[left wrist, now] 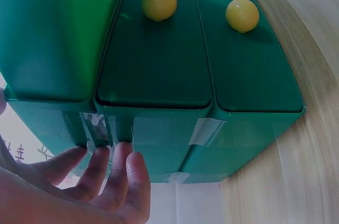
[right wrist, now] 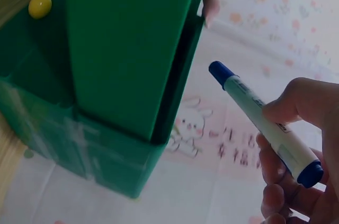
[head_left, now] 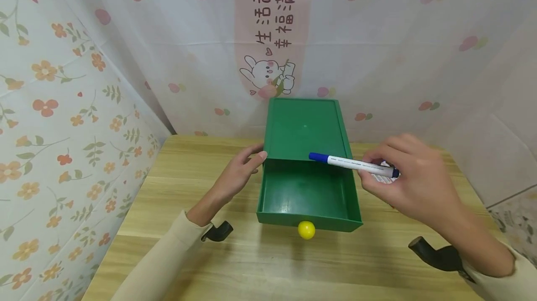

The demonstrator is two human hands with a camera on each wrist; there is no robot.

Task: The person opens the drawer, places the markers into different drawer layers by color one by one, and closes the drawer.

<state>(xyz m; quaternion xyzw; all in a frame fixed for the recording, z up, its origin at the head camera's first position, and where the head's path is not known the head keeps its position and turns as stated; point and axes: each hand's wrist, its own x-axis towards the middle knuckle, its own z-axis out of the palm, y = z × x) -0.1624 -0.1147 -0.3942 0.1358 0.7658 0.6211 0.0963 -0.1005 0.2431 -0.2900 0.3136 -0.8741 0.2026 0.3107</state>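
A green drawer cabinet (head_left: 308, 126) stands on the table, its top drawer (head_left: 308, 194) pulled out by the yellow round knob (head_left: 306, 229) end. My left hand (head_left: 241, 170) rests at the cabinet's upper left corner; in the left wrist view, its straight fingers (left wrist: 123, 173) touch the taped side wall. Between thumb and fingers, my right hand (head_left: 413, 177) pinches a white marker (head_left: 356, 163) with a blue cap. The marker lies nearly level, its capped end over the cabinet's front right top edge. In the right wrist view the marker (right wrist: 265, 121) is apart from the drawer.
Two lower drawers with yellow knobs (left wrist: 159, 3) are closed. A white printed thing (head_left: 383, 177) is partly hidden behind the right hand. The wooden table (head_left: 168, 245) meets a patterned curtain (head_left: 201, 58) at the back and a flowered cloth (head_left: 63, 128) on the left.
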